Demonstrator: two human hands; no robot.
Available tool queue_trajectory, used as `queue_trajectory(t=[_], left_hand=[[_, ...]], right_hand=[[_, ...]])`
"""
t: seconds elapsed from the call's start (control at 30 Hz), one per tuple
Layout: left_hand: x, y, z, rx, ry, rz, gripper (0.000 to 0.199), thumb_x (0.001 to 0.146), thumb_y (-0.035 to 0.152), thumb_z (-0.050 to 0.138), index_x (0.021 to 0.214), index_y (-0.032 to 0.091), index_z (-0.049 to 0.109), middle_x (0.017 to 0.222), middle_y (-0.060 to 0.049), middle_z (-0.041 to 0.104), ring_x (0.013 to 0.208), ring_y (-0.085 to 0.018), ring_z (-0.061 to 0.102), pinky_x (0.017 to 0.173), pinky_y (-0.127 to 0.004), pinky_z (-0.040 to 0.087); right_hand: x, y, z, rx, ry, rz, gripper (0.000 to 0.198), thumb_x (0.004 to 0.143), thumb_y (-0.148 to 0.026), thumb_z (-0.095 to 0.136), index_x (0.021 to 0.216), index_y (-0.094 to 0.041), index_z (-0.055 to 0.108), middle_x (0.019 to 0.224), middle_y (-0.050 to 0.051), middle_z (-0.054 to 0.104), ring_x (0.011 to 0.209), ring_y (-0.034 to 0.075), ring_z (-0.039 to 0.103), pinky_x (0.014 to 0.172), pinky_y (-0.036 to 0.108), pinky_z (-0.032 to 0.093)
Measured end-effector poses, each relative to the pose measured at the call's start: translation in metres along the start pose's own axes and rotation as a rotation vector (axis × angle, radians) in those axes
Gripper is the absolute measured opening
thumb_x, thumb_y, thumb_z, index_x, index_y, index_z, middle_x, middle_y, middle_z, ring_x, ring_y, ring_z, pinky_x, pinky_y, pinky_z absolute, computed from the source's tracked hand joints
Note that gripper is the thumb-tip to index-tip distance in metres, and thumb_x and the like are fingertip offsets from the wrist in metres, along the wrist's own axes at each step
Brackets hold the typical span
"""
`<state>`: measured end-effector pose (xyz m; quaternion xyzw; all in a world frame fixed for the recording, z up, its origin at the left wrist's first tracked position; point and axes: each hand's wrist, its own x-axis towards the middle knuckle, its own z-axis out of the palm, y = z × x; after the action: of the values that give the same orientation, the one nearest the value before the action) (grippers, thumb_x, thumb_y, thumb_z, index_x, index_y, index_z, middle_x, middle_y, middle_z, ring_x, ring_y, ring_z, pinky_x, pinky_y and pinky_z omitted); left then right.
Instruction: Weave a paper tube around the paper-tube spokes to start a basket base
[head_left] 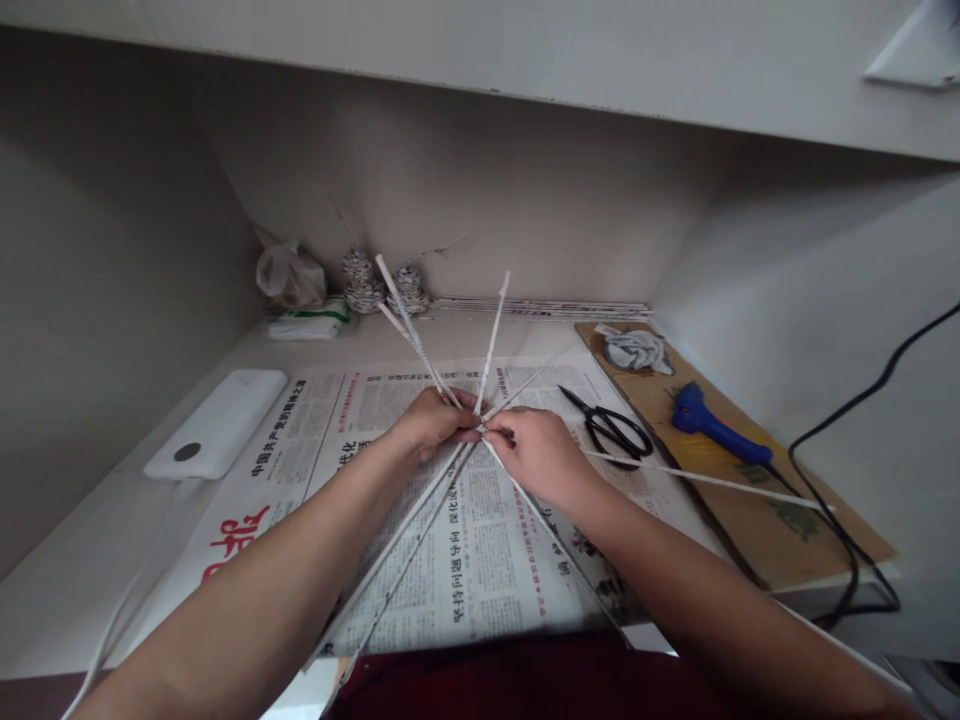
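Note:
Several thin rolled-paper sticks (pixel 491 345) cross at one centre and fan outward like spokes over the printed newspaper (pixel 420 590). My left hand (pixel 439 418) is closed around the sticks on the left of the crossing, its thumb at the centre. From the right, my right hand (pixel 536 445) pinches the sticks at the same crossing. The two hands' fingertips nearly meet and hide part of the joint. One long stick reaches right, past the black-handled scissors (pixel 611 428), which lie beside my right hand. Other sticks run down toward my body.
A blue glue gun (pixel 720 425) with a black cord lies on a cardboard sheet (pixel 750 515), near a crumpled cloth (pixel 637 350). At the left is a white power bank (pixel 217 425) with a cable. Woven paper pieces (pixel 364 285), a plastic bag (pixel 291 273) and more sticks (pixel 547 308) line the back wall.

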<state>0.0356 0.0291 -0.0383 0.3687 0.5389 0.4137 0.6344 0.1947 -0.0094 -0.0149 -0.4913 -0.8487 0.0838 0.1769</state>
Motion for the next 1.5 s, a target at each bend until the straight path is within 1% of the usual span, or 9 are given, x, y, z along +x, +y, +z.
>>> queue_trajectory(t=[0.23, 0.33, 0.5, 0.67, 0.83, 0.97, 1.17, 1.37, 1.5], left_hand=[[-0.004, 0.007, -0.001, -0.094, -0.062, -0.061, 0.027, 0.055, -0.003, 0.073, 0.079, 0.009, 0.069, 0.068, -0.005, 0.067, 0.061, -0.014, 0.066, 0.055, -0.021, 0.058], [-0.004, 0.005, 0.0, -0.078, -0.045, -0.029, 0.026, 0.056, 0.003, 0.077, 0.08, 0.009, 0.069, 0.072, -0.006, 0.067, 0.062, -0.014, 0.065, 0.051, -0.02, 0.056], [-0.001, -0.002, 0.003, -0.054, 0.064, 0.044, 0.02, 0.057, 0.007, 0.077, 0.075, 0.01, 0.069, 0.063, -0.001, 0.062, 0.051, -0.009, 0.057, 0.042, -0.015, 0.048], [0.0, -0.004, 0.003, -0.099, 0.054, 0.098, 0.025, 0.05, 0.011, 0.082, 0.069, 0.011, 0.066, 0.055, 0.002, 0.056, 0.044, -0.006, 0.048, 0.035, -0.013, 0.037], [0.0, -0.003, -0.001, -0.086, -0.021, 0.086, 0.035, 0.049, 0.01, 0.082, 0.081, 0.011, 0.068, 0.058, 0.001, 0.06, 0.045, -0.006, 0.048, 0.037, -0.015, 0.037], [0.0, -0.001, -0.001, -0.02, 0.01, 0.151, 0.033, 0.049, 0.014, 0.083, 0.08, 0.011, 0.07, 0.061, 0.001, 0.06, 0.046, -0.006, 0.048, 0.036, -0.015, 0.033], [0.002, -0.002, -0.002, -0.031, 0.011, 0.196, 0.033, 0.051, 0.02, 0.084, 0.081, 0.013, 0.072, 0.065, 0.0, 0.062, 0.051, -0.006, 0.05, 0.039, -0.015, 0.034], [0.001, 0.0, -0.004, -0.01, -0.082, 0.15, 0.03, 0.052, 0.022, 0.085, 0.076, 0.01, 0.072, 0.064, -0.003, 0.064, 0.05, -0.006, 0.051, 0.041, -0.015, 0.037], [0.0, 0.0, -0.004, 0.028, -0.094, 0.14, 0.027, 0.053, 0.022, 0.084, 0.073, 0.01, 0.071, 0.061, -0.001, 0.062, 0.047, -0.005, 0.048, 0.037, -0.014, 0.033]], right_hand=[[-0.002, 0.007, 0.002, -0.026, 0.031, -0.04, 0.017, 0.088, -0.021, 0.054, 0.083, -0.019, 0.07, 0.078, 0.004, 0.068, 0.071, 0.016, 0.057, 0.067, 0.028, 0.035], [-0.003, 0.007, 0.002, -0.016, 0.032, -0.068, 0.017, 0.089, -0.021, 0.052, 0.089, -0.019, 0.07, 0.083, 0.005, 0.067, 0.074, 0.016, 0.057, 0.068, 0.028, 0.035], [-0.004, -0.001, -0.003, -0.093, -0.02, -0.071, 0.018, 0.087, -0.014, 0.051, 0.084, -0.018, 0.068, 0.082, 0.005, 0.062, 0.072, 0.016, 0.052, 0.065, 0.028, 0.034], [-0.006, -0.004, -0.005, -0.168, -0.027, -0.082, 0.021, 0.084, -0.01, 0.05, 0.093, -0.019, 0.067, 0.086, 0.005, 0.062, 0.076, 0.017, 0.052, 0.065, 0.029, 0.035], [-0.007, 0.007, -0.003, -0.055, 0.049, -0.055, 0.02, 0.09, -0.018, 0.049, 0.101, -0.022, 0.065, 0.085, 0.004, 0.065, 0.081, 0.017, 0.058, 0.071, 0.028, 0.039], [-0.004, 0.015, -0.004, 0.088, 0.094, 0.037, 0.013, 0.087, -0.026, 0.056, 0.094, -0.021, 0.065, 0.087, 0.003, 0.07, 0.077, 0.015, 0.06, 0.068, 0.027, 0.04], [-0.003, 0.018, -0.007, 0.113, -0.001, 0.072, 0.02, 0.088, -0.031, 0.055, 0.081, -0.022, 0.071, 0.074, 0.002, 0.071, 0.063, 0.014, 0.058, 0.057, 0.026, 0.035], [-0.004, 0.016, -0.005, 0.153, -0.023, 0.09, 0.022, 0.088, -0.027, 0.053, 0.091, -0.024, 0.075, 0.075, 0.002, 0.072, 0.061, 0.013, 0.058, 0.055, 0.026, 0.032], [-0.005, 0.014, -0.006, 0.134, -0.013, 0.102, 0.023, 0.088, -0.027, 0.053, 0.089, -0.024, 0.075, 0.07, 0.001, 0.07, 0.057, 0.013, 0.055, 0.054, 0.026, 0.031]])
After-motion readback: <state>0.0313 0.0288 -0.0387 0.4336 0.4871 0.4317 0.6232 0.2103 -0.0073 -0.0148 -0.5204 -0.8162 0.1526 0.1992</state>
